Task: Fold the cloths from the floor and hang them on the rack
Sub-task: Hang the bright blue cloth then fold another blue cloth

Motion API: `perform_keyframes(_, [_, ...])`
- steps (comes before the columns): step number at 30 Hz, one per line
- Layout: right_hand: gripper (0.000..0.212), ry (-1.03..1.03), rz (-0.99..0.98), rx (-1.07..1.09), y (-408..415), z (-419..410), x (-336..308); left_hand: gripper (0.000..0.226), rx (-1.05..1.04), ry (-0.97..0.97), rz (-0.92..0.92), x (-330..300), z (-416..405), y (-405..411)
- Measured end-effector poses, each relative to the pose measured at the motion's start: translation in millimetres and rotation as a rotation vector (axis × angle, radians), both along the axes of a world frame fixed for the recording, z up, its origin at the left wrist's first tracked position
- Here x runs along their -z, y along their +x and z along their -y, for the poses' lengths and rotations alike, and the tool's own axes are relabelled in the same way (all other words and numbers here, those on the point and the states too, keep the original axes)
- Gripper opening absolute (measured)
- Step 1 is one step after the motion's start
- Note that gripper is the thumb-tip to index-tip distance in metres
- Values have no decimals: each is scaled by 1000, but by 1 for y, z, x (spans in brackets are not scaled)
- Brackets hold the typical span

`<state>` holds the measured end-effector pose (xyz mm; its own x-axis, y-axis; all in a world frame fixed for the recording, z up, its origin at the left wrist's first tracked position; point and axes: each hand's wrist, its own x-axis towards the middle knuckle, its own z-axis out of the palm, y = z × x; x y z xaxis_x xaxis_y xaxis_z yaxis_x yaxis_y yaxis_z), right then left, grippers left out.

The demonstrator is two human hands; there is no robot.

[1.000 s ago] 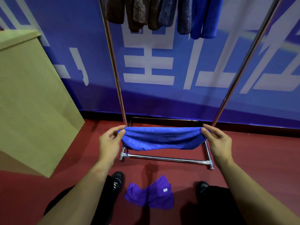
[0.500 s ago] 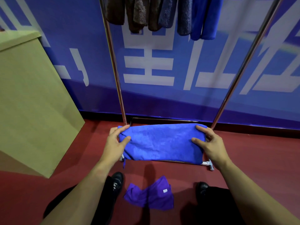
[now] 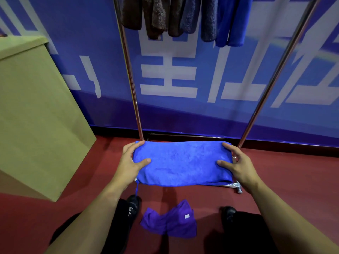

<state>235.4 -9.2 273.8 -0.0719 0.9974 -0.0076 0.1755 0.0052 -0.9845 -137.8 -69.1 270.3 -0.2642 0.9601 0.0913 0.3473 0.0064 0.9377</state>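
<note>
Directly ahead, the folded blue cloth [image 3: 183,162] hangs stretched between both hands, above the red floor [image 3: 293,171] and in front of the rack [image 3: 131,79], whose two slanting poles rise just beyond the cloth's far corners. To the left stands a cardboard box [image 3: 36,110]; floor to the right lies open. The left hand [image 3: 131,162] pinches the cloth's left edge, thumb on top, fingers along the far side. The right hand [image 3: 238,165] grips the right edge likewise. A purple cloth [image 3: 170,222] lies crumpled near the shoes [image 3: 133,204]. Other cloths [image 3: 183,17] hang high on the rack.
</note>
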Motion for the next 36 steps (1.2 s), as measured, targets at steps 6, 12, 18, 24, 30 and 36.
perform_keyframes(6, [66,89,116,32,0,-2,5,65,-38,65,-20,-1,2,-2])
perform_keyframes(12, [59,114,170,43,1,-1,2,46,-18,35,68,0,0,-4])
perform_keyframes(18, [31,80,199,19,3,-2,4,31,-15,-26,133,1,0,-4])
perform_keyframes(24, [21,67,170,52,1,-3,9,30,-18,34,39,-1,1,-3])
perform_keyframes(30, [29,94,108,138,4,-6,15,27,-30,32,62,0,1,-4])
perform_keyframes(36, [43,90,162,57,4,-5,13,28,-50,23,62,4,-1,-6])
